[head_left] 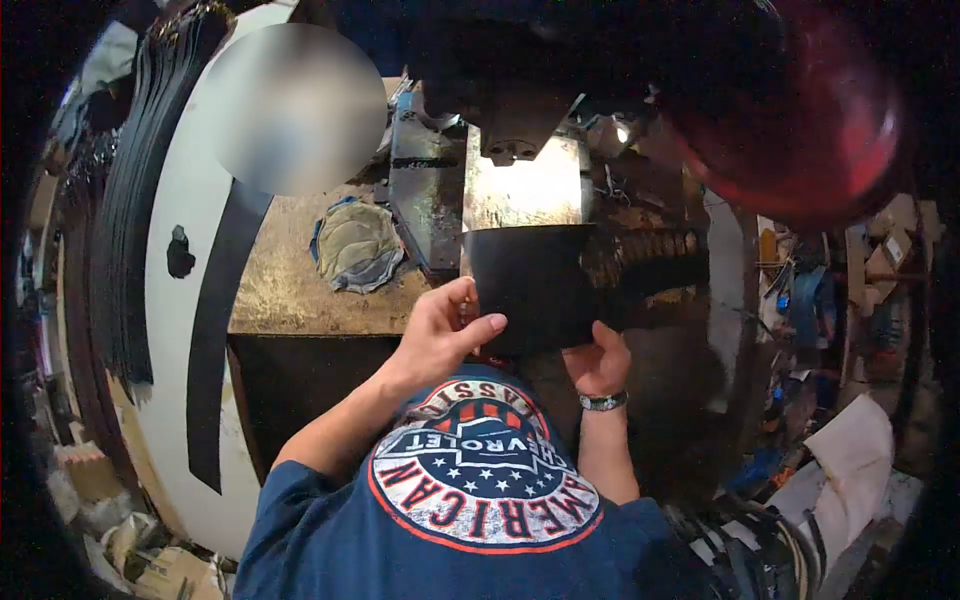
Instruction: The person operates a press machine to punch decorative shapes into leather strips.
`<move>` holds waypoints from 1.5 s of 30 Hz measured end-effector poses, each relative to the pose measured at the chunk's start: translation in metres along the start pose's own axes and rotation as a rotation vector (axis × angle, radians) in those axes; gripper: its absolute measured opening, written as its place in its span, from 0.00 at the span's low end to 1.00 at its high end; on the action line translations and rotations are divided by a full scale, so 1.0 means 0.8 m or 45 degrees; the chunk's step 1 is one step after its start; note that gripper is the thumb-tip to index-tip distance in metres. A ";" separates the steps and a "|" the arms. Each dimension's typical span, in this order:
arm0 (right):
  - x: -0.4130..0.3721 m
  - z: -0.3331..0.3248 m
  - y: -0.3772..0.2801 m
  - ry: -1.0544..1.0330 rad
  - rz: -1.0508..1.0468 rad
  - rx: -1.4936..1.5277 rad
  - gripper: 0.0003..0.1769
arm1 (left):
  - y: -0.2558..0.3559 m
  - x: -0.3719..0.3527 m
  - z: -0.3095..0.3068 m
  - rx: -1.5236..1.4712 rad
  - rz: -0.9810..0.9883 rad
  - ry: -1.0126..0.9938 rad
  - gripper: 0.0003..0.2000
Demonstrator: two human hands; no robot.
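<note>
A flat black sheet (535, 285), roughly rectangular, is held out in front of my chest by both hands. Its material is too dark to make out; it could be leather or rubber. My left hand (450, 325) grips the left edge, thumb on the near face and fingers curled behind. At the lower right corner, my right hand (598, 362) pinches the sheet with its thumb in front; a wristwatch (603, 401) is on that wrist. The sheet's far edge overlaps the near end of a brightly lit metal plate (525, 190) beneath a dark machine head (512, 150).
A crumpled cloth (358, 246) lies on the worn wooden tabletop (290, 290) at left. Long black strips (165, 200) hang beside a white board (175, 330) on the far left. A large red rounded shape (800, 130) overhangs the upper right. Cluttered shelves (850, 270) stand at right.
</note>
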State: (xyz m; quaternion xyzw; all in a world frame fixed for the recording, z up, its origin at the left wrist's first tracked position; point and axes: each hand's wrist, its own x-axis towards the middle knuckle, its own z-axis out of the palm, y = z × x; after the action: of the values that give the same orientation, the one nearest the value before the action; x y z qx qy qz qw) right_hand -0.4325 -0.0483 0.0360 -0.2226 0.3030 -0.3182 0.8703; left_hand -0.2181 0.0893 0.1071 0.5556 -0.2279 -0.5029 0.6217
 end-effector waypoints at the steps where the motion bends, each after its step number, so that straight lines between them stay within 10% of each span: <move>1: 0.006 0.012 -0.011 -0.044 0.010 0.050 0.15 | -0.008 0.005 -0.010 0.134 0.104 0.061 0.11; 11: 0.110 -0.017 -0.062 0.238 -0.276 -0.808 0.12 | -0.040 0.122 -0.105 0.836 0.165 0.478 0.14; 45: 0.185 -0.027 -0.041 0.307 -0.393 -0.545 0.09 | -0.020 0.192 -0.129 0.828 -0.067 0.341 0.14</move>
State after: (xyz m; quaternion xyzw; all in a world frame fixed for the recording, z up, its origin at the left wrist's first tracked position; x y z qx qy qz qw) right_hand -0.3701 -0.1774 -0.0176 -0.4053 0.4270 -0.4000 0.7024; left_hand -0.0775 0.0039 0.0212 0.7912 -0.2781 -0.3426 0.4234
